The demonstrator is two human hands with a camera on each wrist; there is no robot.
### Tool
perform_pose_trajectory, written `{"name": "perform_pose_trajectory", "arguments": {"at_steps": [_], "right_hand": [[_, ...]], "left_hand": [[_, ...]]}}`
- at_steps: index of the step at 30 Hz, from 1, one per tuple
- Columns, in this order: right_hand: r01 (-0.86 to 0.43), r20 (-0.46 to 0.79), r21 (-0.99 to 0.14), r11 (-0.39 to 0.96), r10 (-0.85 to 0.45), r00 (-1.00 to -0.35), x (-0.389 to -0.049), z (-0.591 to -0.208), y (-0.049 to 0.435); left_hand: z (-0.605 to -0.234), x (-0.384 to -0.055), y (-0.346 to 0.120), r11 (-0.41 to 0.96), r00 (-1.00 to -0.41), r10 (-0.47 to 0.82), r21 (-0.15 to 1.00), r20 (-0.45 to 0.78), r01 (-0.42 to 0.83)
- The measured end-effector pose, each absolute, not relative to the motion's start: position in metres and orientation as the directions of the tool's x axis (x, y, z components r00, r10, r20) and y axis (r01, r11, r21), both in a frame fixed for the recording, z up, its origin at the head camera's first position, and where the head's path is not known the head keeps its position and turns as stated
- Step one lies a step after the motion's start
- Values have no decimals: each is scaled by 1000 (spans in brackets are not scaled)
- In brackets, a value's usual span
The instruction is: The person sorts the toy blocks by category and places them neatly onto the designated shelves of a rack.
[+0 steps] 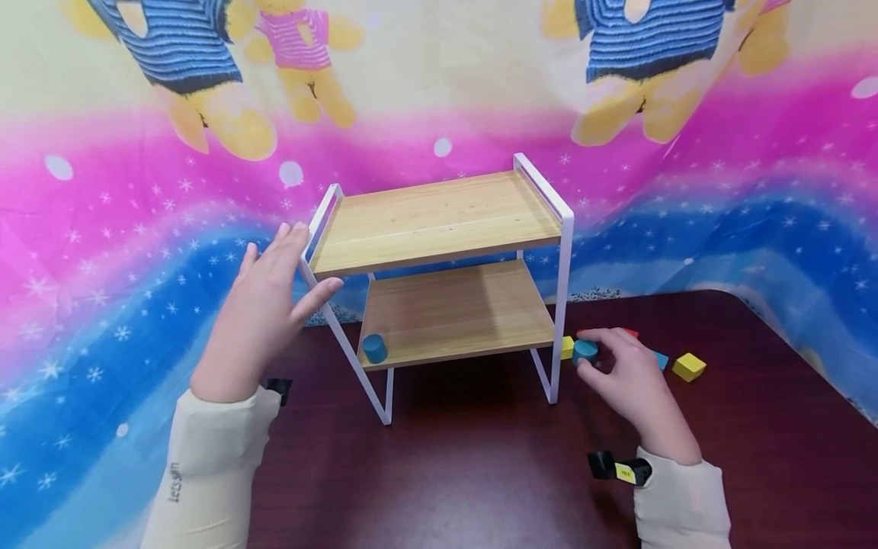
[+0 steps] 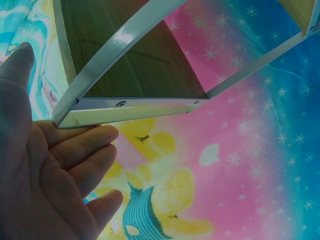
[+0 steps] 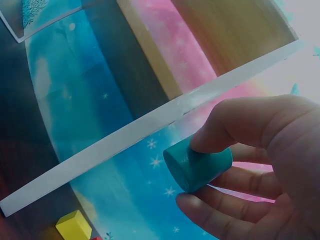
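The teal cylinder [image 1: 585, 351] sat at the tips of the right grip [image 1: 634, 381], pinched between the thumb and the fingers opposite, so that the grip was closed only as far as the cylinder's width allowed. One flat end pointed out of the hand, and much of the curved side showed between the digits. The piece was short and stubby, a single smooth colour, with round flat ends; in the right wrist view it lay tilted. It was held just to the right of the near right leg of a two-shelf rack [image 1: 439, 217] with a white frame and wood-grained boards.

The left grip [image 1: 257, 320] was spread and held nothing, its fingers extended at the rack's upper left corner; whether they pressed the frame was hard to tell. A second teal cylinder [image 1: 374, 348] stood at the front left of the lower shelf. On the dark red-brown table [image 1: 439, 473], a yellow cube [image 1: 689, 367] lay to the right of the right hand.
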State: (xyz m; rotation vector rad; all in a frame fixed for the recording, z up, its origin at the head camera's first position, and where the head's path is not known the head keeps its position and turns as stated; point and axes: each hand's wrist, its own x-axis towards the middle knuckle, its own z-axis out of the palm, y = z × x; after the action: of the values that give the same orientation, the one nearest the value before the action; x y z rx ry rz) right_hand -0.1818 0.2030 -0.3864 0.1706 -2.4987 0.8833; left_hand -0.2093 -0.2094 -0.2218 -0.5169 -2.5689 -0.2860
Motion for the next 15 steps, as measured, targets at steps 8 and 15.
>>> {"name": "perform_pose_trajectory", "arguments": {"at_steps": [8, 15], "right_hand": [[-294, 504, -540, 789, 23, -864, -177, -379, 199], [-310, 516, -527, 791, 8, -856, -175, -375, 196]], "left_hand": [[-222, -210, -210, 906, -800, 307, 100, 515, 412], [-223, -211, -212, 903, -800, 310, 105, 514, 418]]}}
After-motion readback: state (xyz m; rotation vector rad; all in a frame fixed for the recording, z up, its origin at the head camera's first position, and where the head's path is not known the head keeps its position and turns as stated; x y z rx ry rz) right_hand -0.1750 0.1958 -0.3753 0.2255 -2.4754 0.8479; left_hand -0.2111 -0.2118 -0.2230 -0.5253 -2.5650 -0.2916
